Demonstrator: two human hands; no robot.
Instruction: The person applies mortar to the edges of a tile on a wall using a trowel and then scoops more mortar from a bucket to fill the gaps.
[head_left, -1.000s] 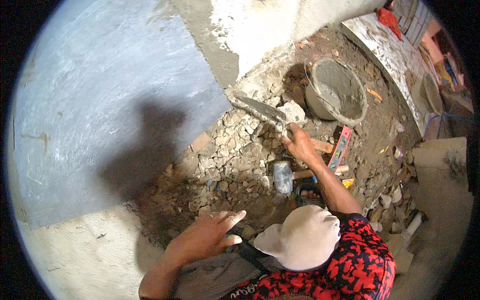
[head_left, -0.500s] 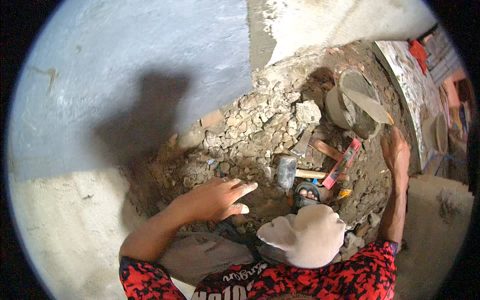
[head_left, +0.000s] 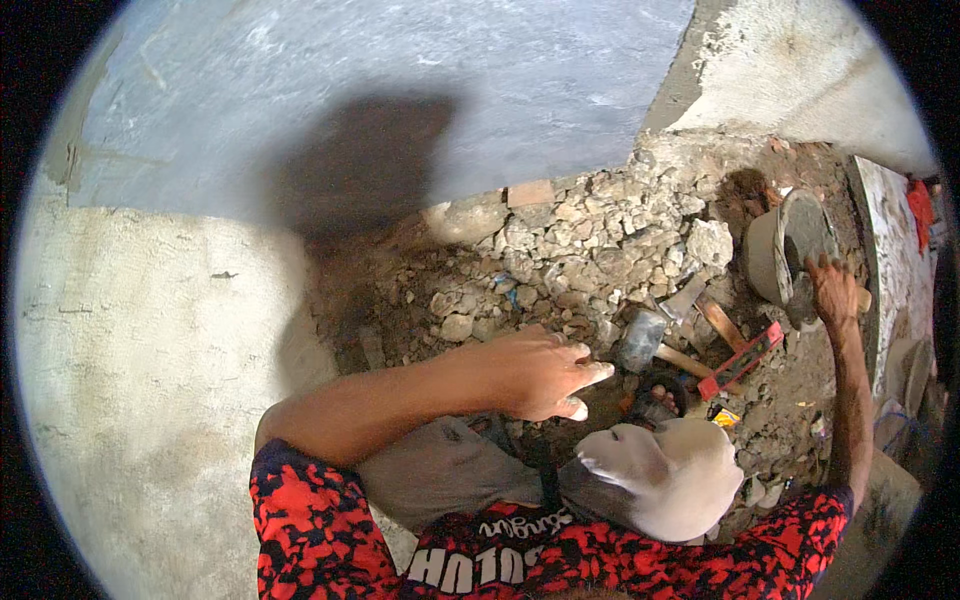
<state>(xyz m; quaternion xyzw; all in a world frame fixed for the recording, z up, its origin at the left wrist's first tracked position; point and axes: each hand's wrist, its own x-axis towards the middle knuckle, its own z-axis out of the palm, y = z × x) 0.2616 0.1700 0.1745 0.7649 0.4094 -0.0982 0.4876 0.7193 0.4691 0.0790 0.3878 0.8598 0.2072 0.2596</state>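
My left hand (head_left: 550, 377) hovers over the rubble with nothing in it, its thumb and forefinger apart and the tips whitish. At the right, my right hand (head_left: 836, 292) is at the rim of a mortar-smeared bucket (head_left: 768, 262). A trowel's grey blade (head_left: 800, 302) shows left of this hand and the butt of its handle on the right, so the fingers appear wrapped round it. Between my hands lie a black-headed mallet (head_left: 642, 342), a hatchet (head_left: 683, 298) with a wooden handle, and a red spirit level (head_left: 742, 361) across the handles.
Broken stones (head_left: 570, 240) are heaped along the foot of a grey plastered wall (head_left: 560, 90). A rough pale wall (head_left: 170, 400) stands at the left. My sandalled foot (head_left: 660, 400) is beside the mallet. A mortar-spattered board (head_left: 890, 270) lies beyond the bucket.
The view has swung left, so the bucket and tools appear further right. My right hand has come to the bucket and taken the trowel, whose blade has dropped lower at the rim.
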